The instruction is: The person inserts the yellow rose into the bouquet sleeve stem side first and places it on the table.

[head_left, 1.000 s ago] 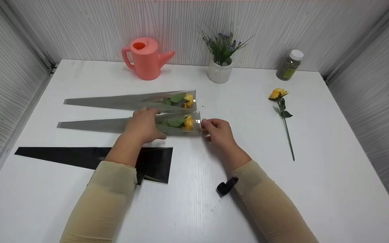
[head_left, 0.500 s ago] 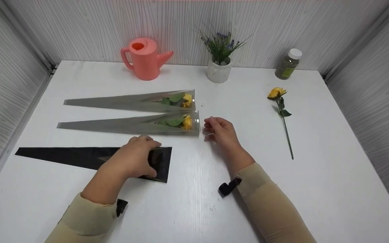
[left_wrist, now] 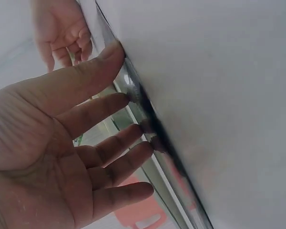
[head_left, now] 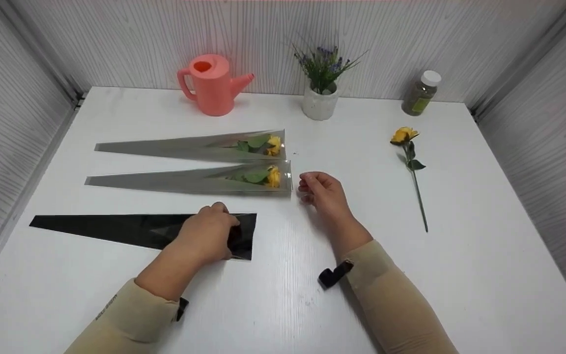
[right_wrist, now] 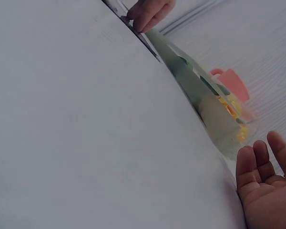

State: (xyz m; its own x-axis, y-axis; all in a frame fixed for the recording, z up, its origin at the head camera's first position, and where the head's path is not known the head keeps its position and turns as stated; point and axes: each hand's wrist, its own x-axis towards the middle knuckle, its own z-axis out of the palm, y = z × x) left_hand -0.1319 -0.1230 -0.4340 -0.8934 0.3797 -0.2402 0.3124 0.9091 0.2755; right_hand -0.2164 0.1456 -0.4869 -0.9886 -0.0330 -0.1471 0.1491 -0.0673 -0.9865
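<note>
A long tapered black flower sleeve (head_left: 116,228) lies on the white table at the near left. Across its wide end lies my left hand (head_left: 207,233), thumb toward the near edge. In the left wrist view, that left hand's fingers (left_wrist: 109,152) are fairly straight, with several fingertips touching the sleeve. My right hand (head_left: 327,194) rests on the table with loosely bent fingers and holds nothing. Just left of it lie two yellow roses in clear-grey sleeves, the nearer rose (head_left: 273,177) and the farther rose (head_left: 273,146). An unwrapped yellow rose (head_left: 404,135) lies at the right.
Along the back of the white table (head_left: 283,305) stand a pink watering can (head_left: 212,91), a white pot (head_left: 320,105) of purple-flowered greenery and a dark jar (head_left: 419,96) with a white lid. Pale wood-grain panels (head_left: 391,39) enclose the back and sides.
My left hand has left the nearer wrapped rose and come down to the black sleeve, which has shifted slightly right. My right hand has drawn back a little from the wrapped rose's end.
</note>
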